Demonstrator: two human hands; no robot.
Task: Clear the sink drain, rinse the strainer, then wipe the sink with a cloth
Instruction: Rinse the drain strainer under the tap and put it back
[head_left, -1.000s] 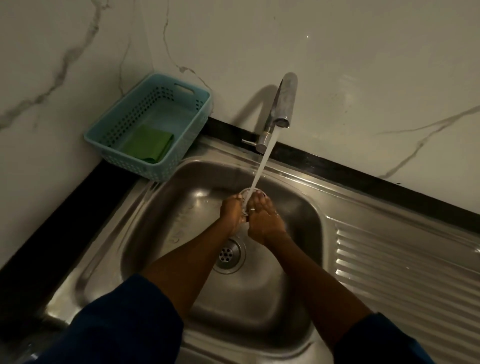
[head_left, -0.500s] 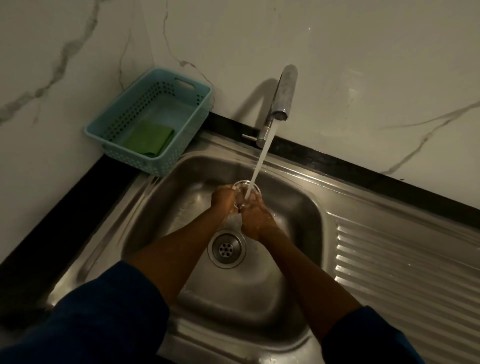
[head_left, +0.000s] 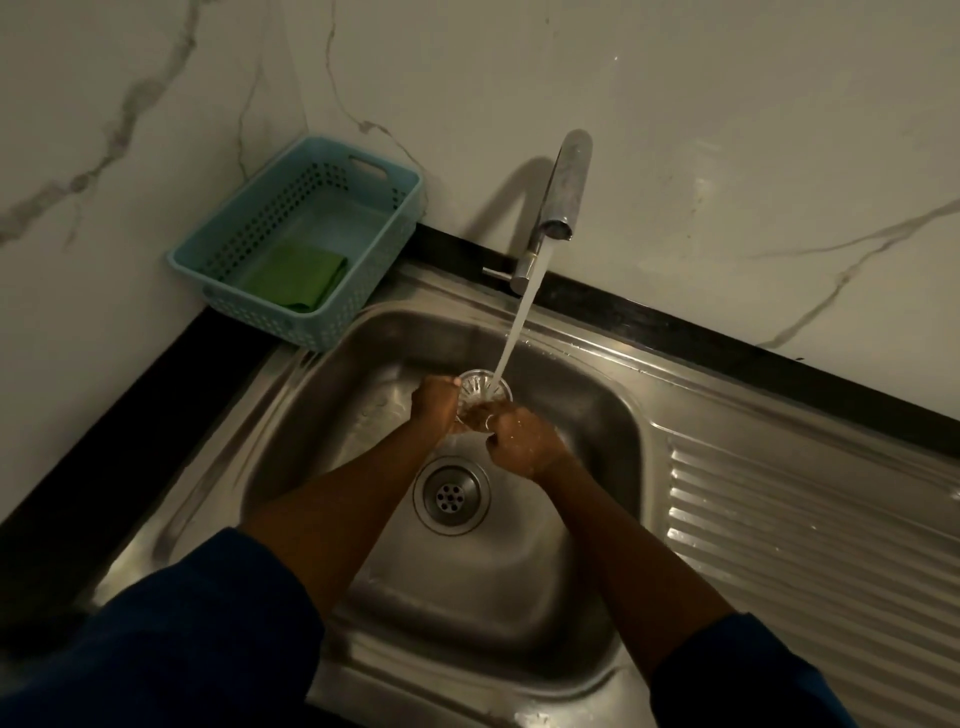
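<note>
A blue basket (head_left: 218, 254) sits in the far left corner, and a folded green cloth (head_left: 296, 275) lies inside it. Both hands hold the round strainer (head_left: 480, 387) over the sink (head_left: 597, 395), under water running from the tap (head_left: 566, 187). The left hand (head_left: 434, 402) has its grip closed on the strainer's left edge. The right hand (head_left: 524, 441) pinches its near edge. The drain (head_left: 451, 496) sits open just below the hands. Ridged metal (head_left: 810, 530) spreads out to the right.
</note>
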